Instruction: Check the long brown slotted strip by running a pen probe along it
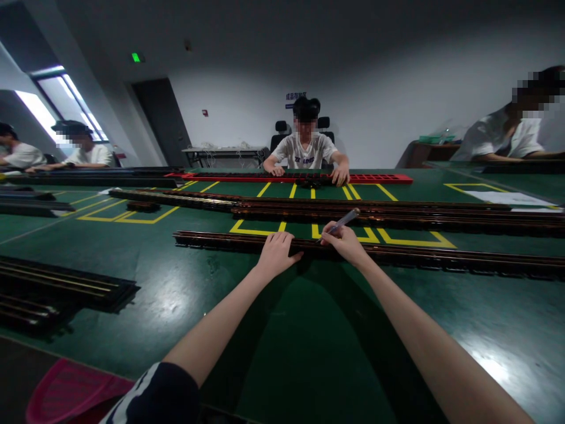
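Observation:
A long dark strip (424,255) with coppery edges lies crosswise on the green table in front of me. My left hand (278,253) rests flat over this strip, its fingers stretched across the far edge and the thumb held out to the right. My right hand (344,241) is closed around a slim, translucent pen (346,219). The pen leans with its upper end to the right, and its lower end meets the strip just right of my left hand. Its very tip is too small to make out.
Beyond the strip lies a stack of similar strips (397,212). More dark strips (57,280) lie at the left. Yellow tape marks (415,241) line the green table (176,353). Opposite, a person (304,147) works over a red frame (384,178). A pink chair (75,391) stands lower left.

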